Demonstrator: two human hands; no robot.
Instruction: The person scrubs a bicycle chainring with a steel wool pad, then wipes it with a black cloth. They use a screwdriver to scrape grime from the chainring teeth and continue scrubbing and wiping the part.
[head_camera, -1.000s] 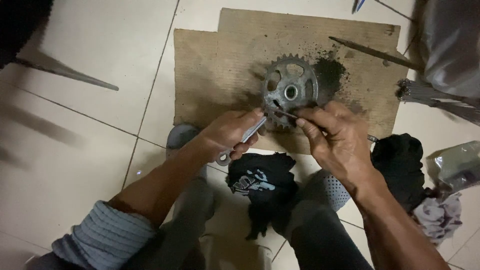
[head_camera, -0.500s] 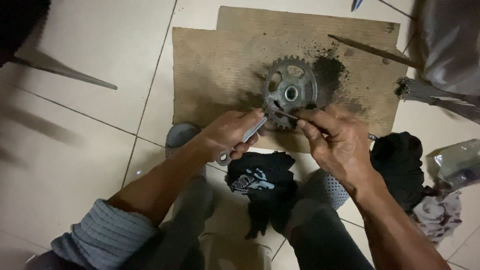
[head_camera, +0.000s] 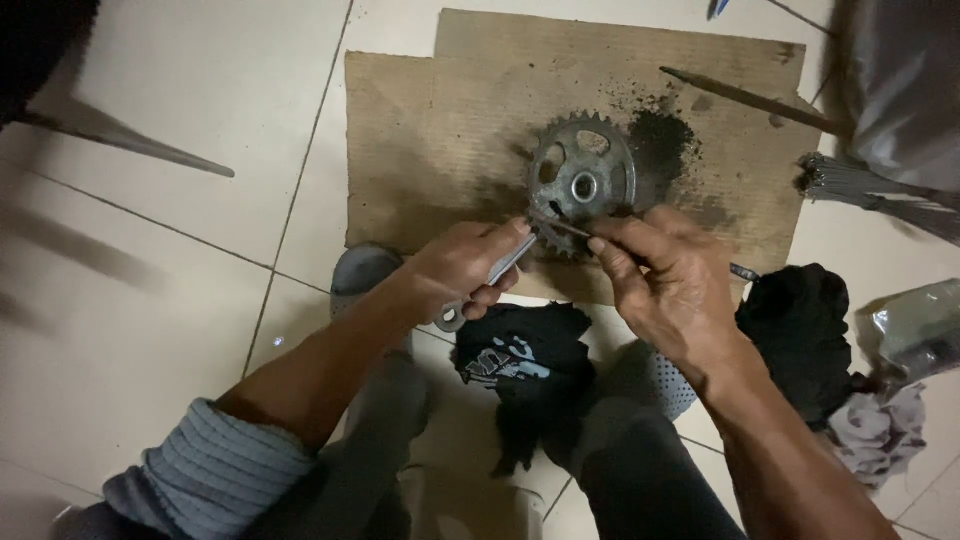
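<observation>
- One sprocket lies on cardboard, beside black grit.
- Left hand is closed round one wrench; right hand pinches one thin pick at the sprocket's lower teeth.
- Around: two black cloths, one rod, spokes.

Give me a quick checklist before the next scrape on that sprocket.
1. Sprocket lies flat on the cardboard: ok.
2. Left hand grips the metal wrench: ok.
3. Right hand holds a thin tool at the teeth: ok.
4. Tool tip seated between teeth: cannot tell.
5. Black grime kept on the cardboard: ok.
6. Black cloth within reach: ok.
</observation>
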